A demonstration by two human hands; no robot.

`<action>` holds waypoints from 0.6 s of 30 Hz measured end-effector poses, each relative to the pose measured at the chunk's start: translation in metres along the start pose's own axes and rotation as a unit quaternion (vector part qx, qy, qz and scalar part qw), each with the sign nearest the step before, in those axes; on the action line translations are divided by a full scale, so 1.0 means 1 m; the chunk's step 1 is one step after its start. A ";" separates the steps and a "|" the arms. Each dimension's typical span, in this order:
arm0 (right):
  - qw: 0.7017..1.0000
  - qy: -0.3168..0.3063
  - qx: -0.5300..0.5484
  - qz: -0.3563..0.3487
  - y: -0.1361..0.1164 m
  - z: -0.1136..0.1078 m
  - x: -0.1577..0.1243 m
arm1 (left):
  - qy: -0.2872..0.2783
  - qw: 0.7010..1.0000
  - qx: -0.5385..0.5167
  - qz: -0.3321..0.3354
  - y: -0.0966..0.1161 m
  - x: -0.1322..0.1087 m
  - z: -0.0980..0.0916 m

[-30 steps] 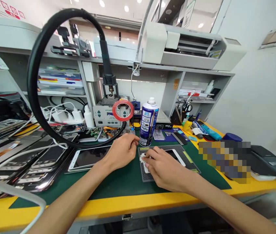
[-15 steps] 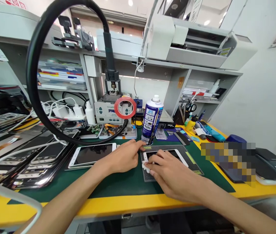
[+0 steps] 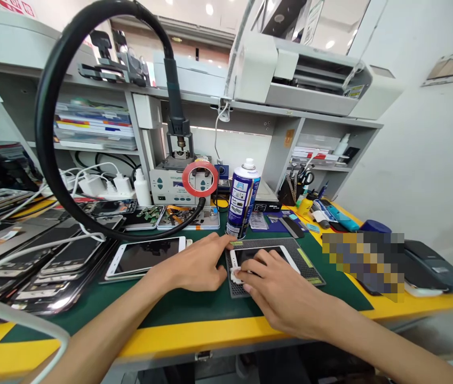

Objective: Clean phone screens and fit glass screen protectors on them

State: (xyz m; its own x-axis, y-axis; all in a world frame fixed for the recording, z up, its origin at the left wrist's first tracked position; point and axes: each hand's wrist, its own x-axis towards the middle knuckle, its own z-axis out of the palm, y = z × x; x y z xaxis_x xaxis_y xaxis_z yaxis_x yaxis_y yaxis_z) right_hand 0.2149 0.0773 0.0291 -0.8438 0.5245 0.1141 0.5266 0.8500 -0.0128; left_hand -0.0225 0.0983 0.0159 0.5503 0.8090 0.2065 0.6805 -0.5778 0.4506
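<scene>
A white-framed phone with a dark screen lies on a dark grey perforated pad. My right hand spreads over the phone, its fingertips pressing a small wad of white tissue on the frame's left end. At the pad's top left corner rests the index fingertip of my left hand. Thumb and index are apart there, the other fingers are partly hidden, and I see nothing held. Another white phone lies left of this hand. Just behind the pad stands a blue spray can.
Stacked phone screens crowd the left side. A thick black hose loops above them from a grey station, where a red tape ring hangs. Trays of small parts sit behind. A green mat covers the yellow-edged bench.
The whole view has shifted slightly left. My right hand stays over the phone with the tissue at its left end, and my left fingertip stays at the pad's corner.
</scene>
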 end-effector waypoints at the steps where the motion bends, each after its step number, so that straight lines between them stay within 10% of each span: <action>1: 1.000 0.000 0.000 0.007 -0.002 0.001 -0.006 | -0.006 1.000 0.009 -0.005 0.004 0.000 0.000; 18: 0.999 0.021 -0.036 0.018 -0.012 0.002 0.014 | -0.021 0.999 0.012 -0.038 0.003 0.003 -0.001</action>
State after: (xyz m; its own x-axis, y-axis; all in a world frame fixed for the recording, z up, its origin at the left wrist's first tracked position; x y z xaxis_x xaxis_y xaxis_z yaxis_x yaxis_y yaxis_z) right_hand 0.1970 0.0747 0.0290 -0.8197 0.5507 0.1572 0.5640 0.8240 0.0543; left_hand -0.0194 0.0992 0.0188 0.5153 0.8462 0.1358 0.7322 -0.5170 0.4433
